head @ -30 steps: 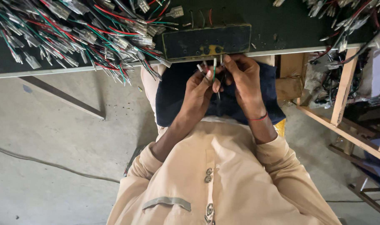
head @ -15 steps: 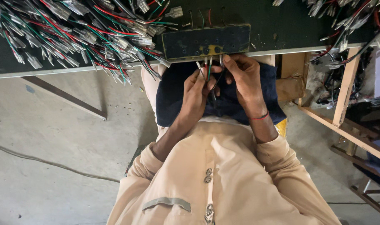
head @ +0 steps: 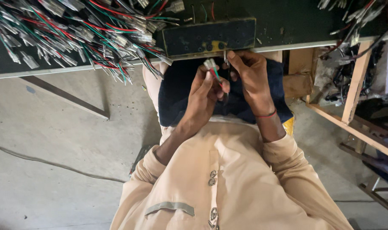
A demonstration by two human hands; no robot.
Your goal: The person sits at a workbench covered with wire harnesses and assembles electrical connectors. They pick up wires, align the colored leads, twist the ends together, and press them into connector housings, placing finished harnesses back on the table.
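My left hand point(head: 204, 91) grips a small white connector point(head: 209, 64) with red and green wires trailing down between the fingers. My right hand point(head: 251, 74) is just to its right, fingers pinched on thin wires point(head: 225, 57) at the bench edge. Both hands sit just below a dark rectangular block point(head: 209, 37) fixed on the dark bench top point(head: 283, 23). A dark blue cloth point(head: 177, 96) lies across my lap under the hands.
A big pile of wired connectors point(head: 74, 30) with red, green and black leads covers the bench's left part. More wire bundles point(head: 356, 17) hang at the right above a wooden frame point(head: 356, 81). A cable point(head: 53, 164) crosses the concrete floor.
My left hand has lifted the connector a little toward the block, and my right hand's fingers have shifted up to the bench edge.
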